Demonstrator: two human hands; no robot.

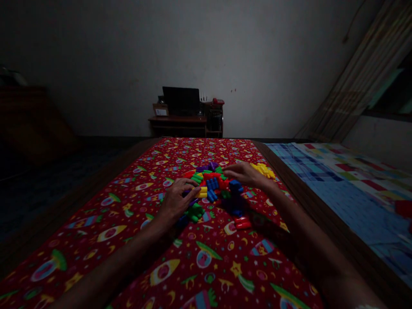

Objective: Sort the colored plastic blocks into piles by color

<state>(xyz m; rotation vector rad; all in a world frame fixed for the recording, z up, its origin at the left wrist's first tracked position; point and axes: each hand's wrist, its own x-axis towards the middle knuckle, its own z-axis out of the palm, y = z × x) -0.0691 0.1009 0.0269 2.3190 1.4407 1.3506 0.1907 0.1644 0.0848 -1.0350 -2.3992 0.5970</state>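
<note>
Several plastic building blocks lie in a loose heap on a red patterned cloth. My left hand (177, 198) is at the heap's left side, its thumb and forefinger closed about the end of a yellow block (202, 192). Purple shows between those fingers, partly hidden. Green blocks (195, 212) lie just below this hand. My right hand (243, 173) reaches over the heap's right side with fingers stretched out to the left, close to red and green pieces. Blue blocks (212, 184) lie between the hands. Another blue block (236, 186) is below my right hand.
Yellow blocks (263, 170) are grouped beyond my right wrist. A red block (243, 222) lies nearer me, in shadow. The red cloth (206, 279) covers a bed-like surface. A desk with a monitor (181, 101) stands at the wall; blue checked bedding (299, 171) lies right.
</note>
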